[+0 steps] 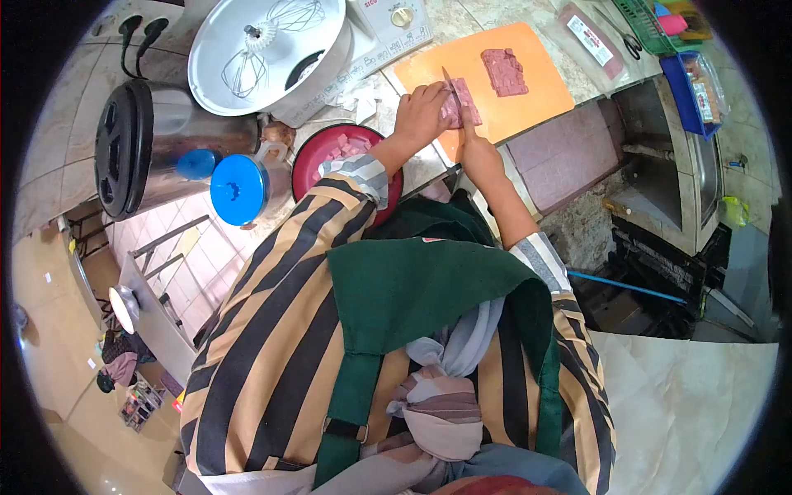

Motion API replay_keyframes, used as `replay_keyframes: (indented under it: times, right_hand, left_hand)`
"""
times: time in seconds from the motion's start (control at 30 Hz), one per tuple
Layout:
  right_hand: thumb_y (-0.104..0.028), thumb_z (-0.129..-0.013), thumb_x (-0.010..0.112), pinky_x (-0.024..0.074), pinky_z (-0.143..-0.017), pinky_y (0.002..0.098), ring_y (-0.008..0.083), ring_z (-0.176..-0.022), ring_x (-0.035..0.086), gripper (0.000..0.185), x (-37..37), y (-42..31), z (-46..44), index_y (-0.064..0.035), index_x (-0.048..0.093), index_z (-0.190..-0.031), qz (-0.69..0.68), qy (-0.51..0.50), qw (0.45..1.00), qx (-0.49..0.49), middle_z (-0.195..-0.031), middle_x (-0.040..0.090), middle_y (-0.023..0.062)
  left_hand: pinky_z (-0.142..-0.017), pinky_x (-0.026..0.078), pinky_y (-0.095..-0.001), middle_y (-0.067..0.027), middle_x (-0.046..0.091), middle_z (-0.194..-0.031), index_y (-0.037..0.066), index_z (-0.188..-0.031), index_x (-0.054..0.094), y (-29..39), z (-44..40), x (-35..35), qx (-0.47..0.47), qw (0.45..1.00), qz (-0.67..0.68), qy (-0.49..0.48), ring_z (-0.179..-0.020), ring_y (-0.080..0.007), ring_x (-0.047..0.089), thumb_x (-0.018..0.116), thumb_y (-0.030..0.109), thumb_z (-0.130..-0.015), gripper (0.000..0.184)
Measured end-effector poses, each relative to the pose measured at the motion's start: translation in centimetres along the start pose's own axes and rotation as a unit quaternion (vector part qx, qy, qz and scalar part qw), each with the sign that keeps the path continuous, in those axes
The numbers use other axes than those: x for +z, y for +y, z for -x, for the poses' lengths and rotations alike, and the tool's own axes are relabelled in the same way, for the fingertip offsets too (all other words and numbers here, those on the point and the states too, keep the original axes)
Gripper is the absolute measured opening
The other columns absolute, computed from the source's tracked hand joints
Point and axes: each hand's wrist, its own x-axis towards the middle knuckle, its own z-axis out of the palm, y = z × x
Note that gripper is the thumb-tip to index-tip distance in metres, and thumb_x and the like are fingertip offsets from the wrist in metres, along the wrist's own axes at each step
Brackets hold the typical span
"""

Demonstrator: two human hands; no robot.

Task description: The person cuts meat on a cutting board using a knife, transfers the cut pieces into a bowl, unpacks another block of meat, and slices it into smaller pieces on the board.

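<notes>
My right hand (481,162) is wrapped round the handle of a knife (452,89), its blade lying across a pink slab of meat (467,109). My left hand (421,113) presses its bent fingers onto the left side of that slab, close to the blade. Both are over an orange cutting board (417,73) on the counter. A second slab of meat (504,73) lies flat farther right on the board. Beside my left forearm stands a red bowl (309,153) with small cut meat pieces (350,147) inside; my sleeve hides part of it.
A white mixer bowl (216,49) with whisks stands at the upper left, near a large steel container (169,136) and a blue-lidded jug (239,190). Packaged meat (584,49) and scissors (632,46) lie at the upper right, near a blue basket (691,95).
</notes>
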Motion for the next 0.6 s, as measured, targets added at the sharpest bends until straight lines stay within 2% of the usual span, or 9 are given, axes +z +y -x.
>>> replay_keyframes:
  times: [0.07,0.2,0.4,0.47,0.6]
  right_hand:
    - [-0.008,-0.084,0.048,0.0502,-0.063,0.0531,0.0431,-0.072,0.066,0.079,-0.2,0.0,0.1,-0.0153,0.011,-0.154,-0.020,0.004,1.000,0.010,-0.078,0.066,0.0279]
    - [-0.008,-0.085,0.048,0.0502,-0.063,0.0532,0.0431,-0.072,0.066,0.078,-0.2,-0.2,2.2,-0.0151,0.013,-0.154,-0.026,-0.029,0.998,0.039,-0.078,0.066,0.0280]
    - [-0.006,-0.084,0.047,0.0502,-0.063,0.0535,0.0435,-0.070,0.065,0.079,1.5,-0.1,-2.6,-0.0167,0.013,-0.154,-0.034,0.083,0.995,-0.037,-0.076,0.065,0.0271]
    - [-0.005,-0.084,0.047,0.0498,-0.062,0.0528,0.0430,-0.069,0.065,0.080,1.1,-0.2,-0.7,-0.0177,0.010,-0.154,-0.034,0.023,0.999,0.005,-0.075,0.064,0.0268]
    - [-0.004,-0.084,0.047,0.0496,-0.060,0.0522,0.0424,-0.066,0.065,0.082,1.8,0.7,6.1,-0.0180,0.007,-0.155,-0.028,-0.015,0.999,0.031,-0.075,0.065,0.0266]
  left_hand:
    - [-0.097,0.039,-0.0405,-0.0053,0.049,-0.137,0.009,-0.131,0.055,-0.3,-0.9,-0.2,-0.021,0.999,0.028,-0.038,-0.123,-0.0251,0.046,0.069,0.028,-0.077,0.059]
    - [-0.096,0.038,-0.0405,-0.0054,0.049,-0.136,0.009,-0.130,0.055,0.3,0.4,-0.6,-0.020,0.998,0.028,-0.045,-0.123,-0.0253,0.047,0.069,0.028,-0.077,0.058]
    - [-0.096,0.039,-0.0404,-0.0046,0.050,-0.136,0.009,-0.130,0.055,0.2,0.3,-0.6,-0.006,0.999,0.002,-0.032,-0.123,-0.0250,0.047,0.069,0.028,-0.078,0.056]
    - [-0.095,0.039,-0.0404,-0.0041,0.050,-0.136,0.009,-0.130,0.055,0.2,0.4,-0.4,-0.014,0.999,0.013,-0.034,-0.122,-0.0248,0.047,0.069,0.028,-0.078,0.056]
    - [-0.094,0.039,-0.0399,-0.0041,0.050,-0.135,0.009,-0.128,0.056,0.0,0.6,-0.1,-0.009,0.999,0.025,-0.021,-0.121,-0.0246,0.048,0.069,0.028,-0.078,0.056]
